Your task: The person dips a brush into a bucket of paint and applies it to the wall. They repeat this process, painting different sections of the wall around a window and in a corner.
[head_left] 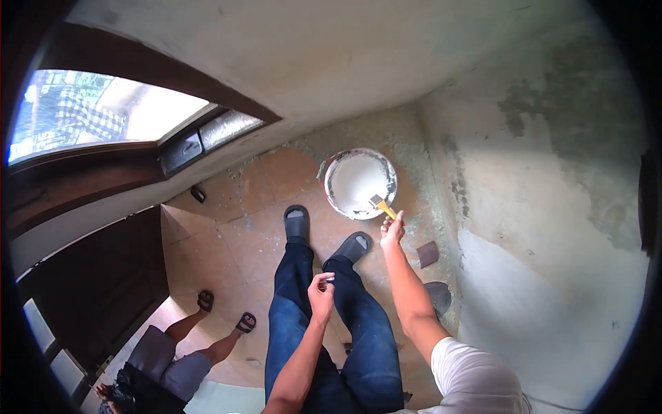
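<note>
A paintbrush (383, 206) with a yellow handle is gripped in my right hand (392, 231). Its bristle end reaches over the near rim of a round bucket (360, 181) and overlaps the white paint inside. Dark and white smears mark the bucket's rim. In front of my right thigh, my left hand (321, 295) is held up with its fingers curled together; I cannot make out what, if anything, is pinched in them.
My feet in dark slippers (296, 224) stand just short of the bucket on a stained tile floor (265, 183). A brown square piece (428, 254) lies by the patchy right wall (510, 207). At lower left sits another person (172, 359). A framed window (110, 114) is upper left.
</note>
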Available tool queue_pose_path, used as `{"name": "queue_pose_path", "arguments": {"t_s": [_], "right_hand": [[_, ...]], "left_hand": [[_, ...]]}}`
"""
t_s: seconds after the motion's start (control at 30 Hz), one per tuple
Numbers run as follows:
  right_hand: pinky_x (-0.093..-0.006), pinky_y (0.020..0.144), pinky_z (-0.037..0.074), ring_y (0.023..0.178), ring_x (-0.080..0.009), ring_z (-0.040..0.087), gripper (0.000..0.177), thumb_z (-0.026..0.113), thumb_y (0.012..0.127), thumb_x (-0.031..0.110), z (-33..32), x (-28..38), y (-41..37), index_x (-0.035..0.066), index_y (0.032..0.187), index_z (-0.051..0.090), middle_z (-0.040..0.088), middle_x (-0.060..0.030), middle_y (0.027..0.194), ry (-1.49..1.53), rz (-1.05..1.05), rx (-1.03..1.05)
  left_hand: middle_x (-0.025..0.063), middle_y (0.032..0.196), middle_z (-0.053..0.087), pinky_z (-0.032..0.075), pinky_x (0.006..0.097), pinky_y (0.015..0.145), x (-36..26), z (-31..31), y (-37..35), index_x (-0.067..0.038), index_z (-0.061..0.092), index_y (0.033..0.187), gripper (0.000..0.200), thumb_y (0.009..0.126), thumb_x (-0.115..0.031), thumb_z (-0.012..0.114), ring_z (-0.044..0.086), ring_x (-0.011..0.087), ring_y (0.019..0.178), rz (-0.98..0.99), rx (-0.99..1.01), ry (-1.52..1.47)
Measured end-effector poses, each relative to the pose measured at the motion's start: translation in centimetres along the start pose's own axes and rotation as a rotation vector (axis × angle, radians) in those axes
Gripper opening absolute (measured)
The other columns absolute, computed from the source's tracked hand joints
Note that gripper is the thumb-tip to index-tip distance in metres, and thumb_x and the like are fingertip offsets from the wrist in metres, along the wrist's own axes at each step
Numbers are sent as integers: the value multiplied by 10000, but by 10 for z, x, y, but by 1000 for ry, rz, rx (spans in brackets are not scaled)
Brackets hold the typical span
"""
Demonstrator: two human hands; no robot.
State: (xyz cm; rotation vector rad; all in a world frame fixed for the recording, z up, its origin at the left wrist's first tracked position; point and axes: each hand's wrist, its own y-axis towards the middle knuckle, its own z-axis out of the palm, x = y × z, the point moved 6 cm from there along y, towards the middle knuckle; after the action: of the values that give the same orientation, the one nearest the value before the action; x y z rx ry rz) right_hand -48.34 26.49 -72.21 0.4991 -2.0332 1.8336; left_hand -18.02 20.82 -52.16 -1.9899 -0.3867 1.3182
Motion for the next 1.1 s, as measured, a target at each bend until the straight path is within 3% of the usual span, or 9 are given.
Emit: {"name": "queue_pose_path", "arguments": {"t_s": [0.13, 0.23, 0.3, 0.43, 0.7, 0.8, 0.87, 1.0, 1.1], "right_hand": [[-238, 471, 347, 587, -61, 500, 555, 570, 1114, 644, -20, 44, -48, 139, 1151, 797, 571, 66, 736, 220, 122, 12], [-285, 427, 258, 480, -124, 386, 730, 393, 1103, 777, -26, 83, -97, 154, 734, 488, 431, 41, 601, 245, 231, 65], [-301, 411, 223, 457, -129, 297, 747, 333, 1109, 782, -21, 114, -138, 170, 700, 454, 345, 47, 585, 302, 283, 220], [-290, 418, 258, 477, -112, 330, 683, 323, 1147, 697, 2, 182, -237, 180, 732, 485, 375, 64, 606, 501, 343, 385], [-260, 507, 336, 555, -89, 426, 490, 574, 1144, 441, 69, 303, -416, 90, 805, 615, 449, 55, 614, 915, 395, 914], [-270, 544, 392, 631, -126, 466, 575, 456, 1176, 502, 96, 364, -484, 0, 988, 664, 506, 8, 706, 1040, 362, 1078], [-284, 624, 435, 721, -142, 437, 450, 561, 1170, 417, 111, 409, -533, -18, 1127, 664, 438, -4, 786, 1080, 195, 1212], [-294, 719, 498, 770, -152, 462, 373, 659, 1136, 344, 139, 495, -620, -24, 1112, 604, 463, -23, 863, 1121, -6, 1348], [-293, 750, 541, 810, -158, 535, 323, 647, 1151, 308, 143, 549, -657, -13, 1115, 635, 556, -48, 914, 954, -419, 1240]], "left_hand": [[26, 1034, 724, 532, 253, 809, -65, -4, -31, -11, 743, 1206, 247, 990, 70, 654, 645, 95, 877, 33, 37, -99], [25, 1021, 722, 518, 257, 754, -135, -6, -57, -23, 732, 1205, 179, 1048, 12, 653, 661, 100, 876, 52, 128, -213], [31, 1028, 738, 523, 253, 748, -182, -13, -73, -24, 738, 1207, 173, 1059, -9, 650, 670, 97, 870, 109, 168, -223], [41, 1052, 763, 538, 256, 781, -266, -36, -105, -21, 735, 1239, 182, 1092, -53, 632, 699, 111, 885, 204, 225, -250], [52, 1106, 774, 558, 268, 845, -415, -122, -170, -28, 736, 1262, 207, 1096, -69, 620, 714, 122, 989, 428, 203, -313], [62, 1086, 776, 562, 272, 852, -463, -150, -176, -15, 736, 1252, 205, 1090, -54, 616, 718, 127, 982, 501, 169, -383], [71, 1084, 776, 567, 278, 858, -496, -164, -176, -7, 735, 1243, 206, 1085, -40, 608, 720, 134, 961, 570, 172, -391], [54, 1056, 752, 564, 284, 839, -561, -182, -177, -17, 740, 1235, 207, 1080, -54, 609, 713, 131, 922, 639, 228, -437], [36, 1060, 743, 559, 286, 827, -591, -188, -169, -21, 740, 1239, 211, 1086, -68, 603, 704, 128, 915, 712, 252, -426]]}}
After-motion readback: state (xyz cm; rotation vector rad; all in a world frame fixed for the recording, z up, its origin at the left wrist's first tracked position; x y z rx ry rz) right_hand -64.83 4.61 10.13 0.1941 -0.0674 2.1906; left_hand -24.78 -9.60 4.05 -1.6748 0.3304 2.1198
